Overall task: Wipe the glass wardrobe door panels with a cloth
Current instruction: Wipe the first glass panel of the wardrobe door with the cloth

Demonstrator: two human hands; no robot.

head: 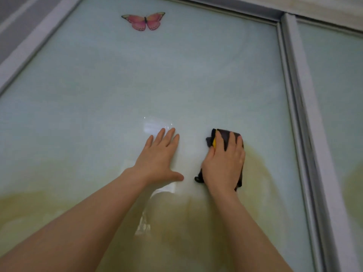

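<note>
Left hand (160, 158) flat on glass door panel (117, 85), fingers (167, 134) straight, slightly spread, thumb out to side. Right hand (224, 163) presses dark cloth (228, 134) against same panel, just beside left hand; fingers curled over cloth's top edge, yellow patch showing by index finger. Pink butterfly sticker (144, 21) high on panel. Grey frame (298, 114) separates second panel (337, 85) at right.

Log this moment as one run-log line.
step: wiping glass door panel | left hand: flat on glass | right hand: presses dark cloth to glass | butterfly sticker: above, untouched
</note>
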